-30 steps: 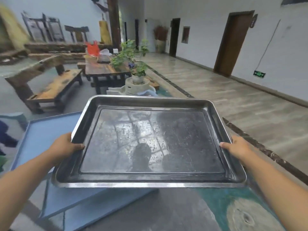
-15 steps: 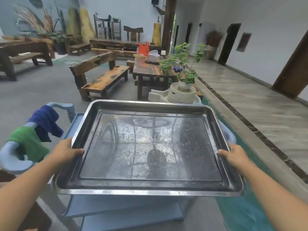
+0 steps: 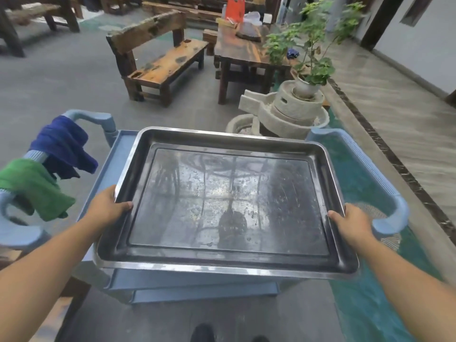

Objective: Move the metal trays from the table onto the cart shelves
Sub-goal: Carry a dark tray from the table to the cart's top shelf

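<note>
A large rectangular metal tray (image 3: 229, 201), scratched and reflective, hangs level over the top of a blue plastic cart (image 3: 123, 144). My left hand (image 3: 108, 208) grips its left rim, thumb lying on the inside wall. My right hand (image 3: 350, 223) grips the right rim the same way. The tray hides most of the cart's top shelf. Below the tray's near edge the fronts of lower shelves (image 3: 202, 292) show. I cannot tell whether the tray touches the cart.
The cart's left handle (image 3: 22, 233) carries a green cloth (image 3: 32, 186) and a blue cloth (image 3: 64, 146). Its right handle (image 3: 385, 193) curves beside my right hand. Beyond stand a stone mill with a potted plant (image 3: 296, 104), a wooden bench (image 3: 162, 60) and a wooden table (image 3: 244, 53).
I have turned left and tipped my view down. The tray, held in both hands throughout, now sits squarely over the cart top, and both cart handles have come into view.
</note>
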